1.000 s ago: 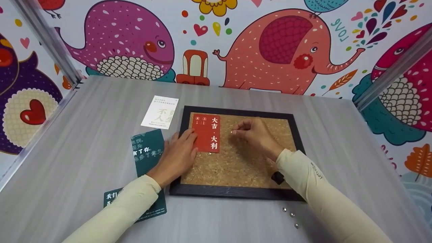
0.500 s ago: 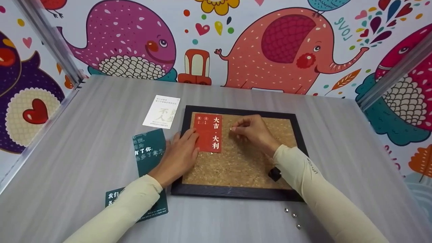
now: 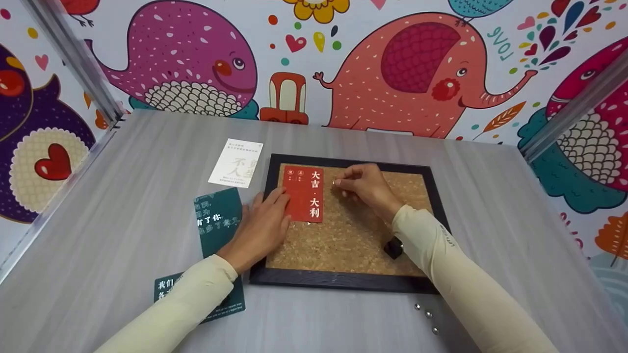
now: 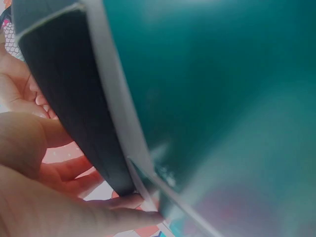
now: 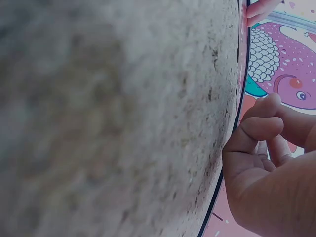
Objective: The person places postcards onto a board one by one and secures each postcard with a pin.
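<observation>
A red card (image 3: 303, 201) with white characters lies at the upper left of a cork board (image 3: 338, 245) in a black frame. My left hand (image 3: 262, 223) crosses the frame's left side, its extended fingertips resting on the card's left edge. To the right of the card, my right hand (image 3: 368, 189) pinches a small shiny thumbtack (image 3: 334, 182) between thumb and index finger, close over the cork. The right wrist view shows the right hand (image 5: 266, 158) with bent fingers beside the blurred cork; the tack is hidden there. A tiny shiny spot shows at the card's lower edge.
Several silver thumbtacks (image 3: 429, 314) lie on the grey table (image 3: 319, 323) in front of the board's right corner. A white card (image 3: 236, 164) and dark green cards (image 3: 218, 206) lie left of the board, partly under the left arm. A printed wall (image 3: 304, 49) stands behind.
My right hand has shifted slightly left and up, closer to the red card's right edge, still pinching the thumbtack. The left hand stays on the card. The head view has shifted slightly.
</observation>
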The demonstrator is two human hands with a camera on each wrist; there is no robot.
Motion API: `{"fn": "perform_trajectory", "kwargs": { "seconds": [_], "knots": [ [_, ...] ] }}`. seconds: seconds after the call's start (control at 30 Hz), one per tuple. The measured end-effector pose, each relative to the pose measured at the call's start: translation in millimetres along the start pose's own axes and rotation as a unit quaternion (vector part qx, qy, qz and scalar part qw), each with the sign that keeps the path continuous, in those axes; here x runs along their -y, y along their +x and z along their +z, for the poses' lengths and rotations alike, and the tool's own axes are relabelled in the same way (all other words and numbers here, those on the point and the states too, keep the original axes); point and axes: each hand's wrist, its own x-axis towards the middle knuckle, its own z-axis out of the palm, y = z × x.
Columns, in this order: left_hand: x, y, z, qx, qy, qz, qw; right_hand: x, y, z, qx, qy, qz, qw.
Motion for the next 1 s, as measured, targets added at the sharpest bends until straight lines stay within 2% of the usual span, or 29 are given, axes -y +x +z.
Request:
{"fn": "perform_trajectory", "kwargs": {
  "seconds": [0.4,0.73,1.0],
  "knots": [
    [-0.5,-0.8,-2.6,0.01,-0.006,-0.003,0.9999,5,12.1,3,-0.007,0.011,0.02,0.9997],
    [0.5,-1.1,-1.5,-0.007,0.003,0.011,0.9999,8,24.0,5,0.001,-0.004,0.048,0.9988],
    [0.6,-1.0,-1.7,-0.008,0.003,0.01,0.9999,11,32.2,10,0.002,-0.01,0.049,0.9988]
  ]
}}
